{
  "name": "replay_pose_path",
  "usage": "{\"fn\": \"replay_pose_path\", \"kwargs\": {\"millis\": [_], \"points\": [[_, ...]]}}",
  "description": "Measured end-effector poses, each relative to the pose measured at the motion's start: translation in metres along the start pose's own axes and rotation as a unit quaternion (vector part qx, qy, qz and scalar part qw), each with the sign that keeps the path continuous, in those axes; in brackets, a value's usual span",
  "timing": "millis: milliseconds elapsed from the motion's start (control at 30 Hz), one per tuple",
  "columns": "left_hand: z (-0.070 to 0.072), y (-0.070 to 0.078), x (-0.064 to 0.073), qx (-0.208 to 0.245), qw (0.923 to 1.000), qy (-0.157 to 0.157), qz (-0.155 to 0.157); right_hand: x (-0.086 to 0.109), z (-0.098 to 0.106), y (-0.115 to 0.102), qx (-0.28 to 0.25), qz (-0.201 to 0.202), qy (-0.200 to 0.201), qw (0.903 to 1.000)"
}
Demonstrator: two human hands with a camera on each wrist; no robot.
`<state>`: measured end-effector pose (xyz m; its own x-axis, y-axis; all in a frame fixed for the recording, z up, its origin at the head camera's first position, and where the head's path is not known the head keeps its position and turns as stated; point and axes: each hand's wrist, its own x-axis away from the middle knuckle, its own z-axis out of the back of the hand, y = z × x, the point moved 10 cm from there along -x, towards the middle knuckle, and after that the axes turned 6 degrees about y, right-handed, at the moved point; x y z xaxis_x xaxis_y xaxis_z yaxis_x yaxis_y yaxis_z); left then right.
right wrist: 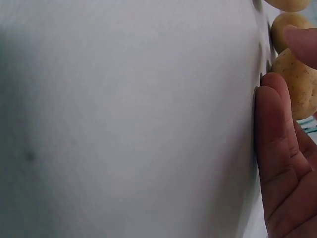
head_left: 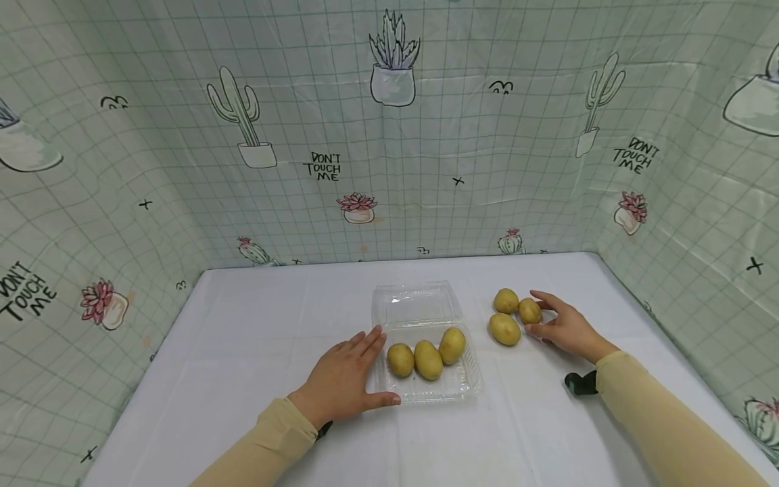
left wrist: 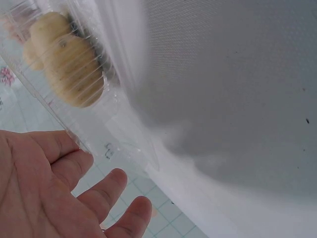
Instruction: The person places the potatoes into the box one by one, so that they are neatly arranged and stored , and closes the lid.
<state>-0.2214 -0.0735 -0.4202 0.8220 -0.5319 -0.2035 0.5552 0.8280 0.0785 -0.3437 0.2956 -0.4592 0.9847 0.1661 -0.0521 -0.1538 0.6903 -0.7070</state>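
Note:
A clear plastic clamshell box (head_left: pixel 426 392) lies with its lid (head_left: pixel 416 303) folded back, three potatoes (head_left: pixel 429 360) in a row inside its base. At the box's left side rests my left hand (head_left: pixel 343 379), fingers straight along the rim and thumb stretched toward the near edge. The left wrist view shows its fingertips (left wrist: pixel 74 144) at the box's ribbed wall. To the right of the box, my right hand (head_left: pixel 566 329) has thumb and fingers around a small potato (head_left: pixel 529 311) on the table. Beside that potato sit a round potato (head_left: pixel 506 301) and a larger one (head_left: pixel 504 329).
A white cloth covers the table (head_left: pixel 255 352). Behind and at both sides hangs a green checked curtain (head_left: pixel 426 149) printed with cacti and lettering. A dark strap end (head_left: pixel 581 383) sticks out by the right sleeve (head_left: pixel 657 412).

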Motion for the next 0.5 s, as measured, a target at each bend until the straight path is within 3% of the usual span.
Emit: {"fn": "replay_pose_path", "kwargs": {"millis": [500], "points": [[0.001, 0.001, -0.0004, 0.001, 1.0, -0.004, 0.0, -0.0015, -0.0004, 0.001, 0.009, 0.015, 0.01, 0.9998]]}}
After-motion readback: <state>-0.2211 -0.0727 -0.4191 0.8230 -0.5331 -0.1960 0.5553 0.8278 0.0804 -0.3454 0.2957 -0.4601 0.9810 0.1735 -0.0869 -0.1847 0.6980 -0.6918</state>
